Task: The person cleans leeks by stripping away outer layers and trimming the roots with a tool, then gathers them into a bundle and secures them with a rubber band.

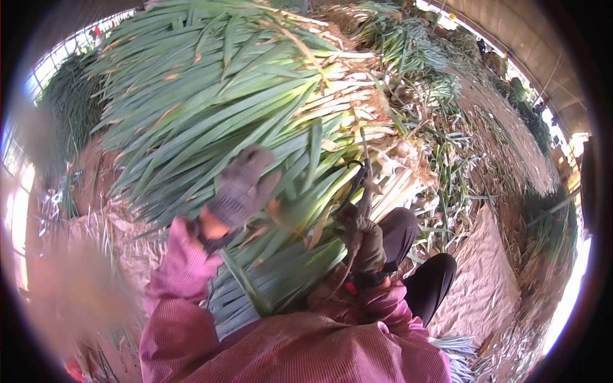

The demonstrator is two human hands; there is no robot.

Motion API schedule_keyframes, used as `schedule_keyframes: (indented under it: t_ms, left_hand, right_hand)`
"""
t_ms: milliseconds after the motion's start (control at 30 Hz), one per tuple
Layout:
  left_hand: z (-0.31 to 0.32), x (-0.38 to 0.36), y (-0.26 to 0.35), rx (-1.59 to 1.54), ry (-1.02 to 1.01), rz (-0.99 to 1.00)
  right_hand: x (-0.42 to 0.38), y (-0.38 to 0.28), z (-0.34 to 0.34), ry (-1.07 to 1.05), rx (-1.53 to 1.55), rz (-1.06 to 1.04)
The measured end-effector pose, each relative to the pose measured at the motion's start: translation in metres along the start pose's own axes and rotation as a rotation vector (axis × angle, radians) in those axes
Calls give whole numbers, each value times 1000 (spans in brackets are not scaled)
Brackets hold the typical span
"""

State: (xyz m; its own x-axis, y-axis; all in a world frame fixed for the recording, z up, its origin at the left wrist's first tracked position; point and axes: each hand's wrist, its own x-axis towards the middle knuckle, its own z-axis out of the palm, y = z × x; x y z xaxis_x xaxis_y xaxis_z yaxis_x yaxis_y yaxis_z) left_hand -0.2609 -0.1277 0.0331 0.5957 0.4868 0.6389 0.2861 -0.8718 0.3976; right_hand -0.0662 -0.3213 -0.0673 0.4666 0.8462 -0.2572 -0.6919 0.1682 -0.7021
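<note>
My left hand (246,179), in a grey knit glove, hovers over the leaves of a big heap of long green onions (211,127). Its thumb stands apart from the fingers and nothing shows in it; the glove is slightly blurred. My right hand (367,246), gloved as well, is closed around a slim dark tool (366,191) with a thin rod-like tip and a curved black piece at its side. That tip points up at the pale root ends (383,143) of the onions. The leaves spread left, the roots face right. Part of the tool's grip is hidden by my fingers.
Loose leaves and peelings (447,166) litter the ground right of the heap. Another onion pile (415,54) lies farther back, and one more (70,108) at the left. Brown sheeting (482,281) covers ground beside my knees (431,281).
</note>
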Motion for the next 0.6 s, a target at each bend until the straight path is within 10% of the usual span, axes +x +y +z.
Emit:
schedule_keyframes:
  t_ms: [133, 333, 467, 600]
  left_hand:
    - [92, 81, -47, 203, -265, 10]
    - [200, 133, -87, 682, -317, -156]
    - [186, 159, -76, 563, -740, -304]
    - [206, 106, -41, 678, -380, -190]
  right_hand:
    - [13, 14, -11, -393, 502, 36]
    - [28, 17, -3, -429, 610, 115]
    - [32, 26, -13, -388, 647, 89]
    - [45, 39, -18, -331, 601, 105]
